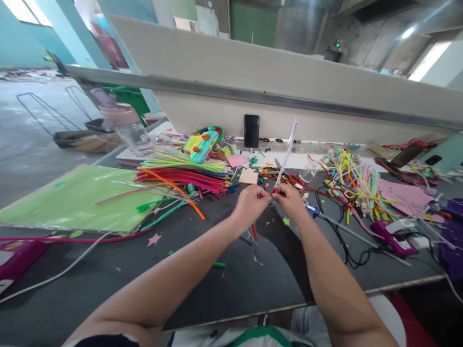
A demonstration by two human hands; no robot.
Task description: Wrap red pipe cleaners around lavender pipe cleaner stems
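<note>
My right hand [291,200] pinches the lower end of a fuzzy lavender pipe cleaner [288,152], which stands up and leans slightly right. A small red bit [274,191] shows at its base, between my fingertips. From the other side my left hand [252,203] is closed in a pinch at that same red end. Its fingertips nearly meet those of the right hand, and the exact grip is partly hidden. Just behind the hands lies a small beige card [249,176]. Below them on the dark tabletop are a red strip [254,232] and a green paper star [286,221].
Bundled pipe cleaners [184,178] lie left beside a green sheet in plastic [83,197]. A tangled pile [356,185] sits right, near a purple power strip [394,238] with cables. A phone [251,131] leans on the back panel; a bottle [130,127] stands far left.
</note>
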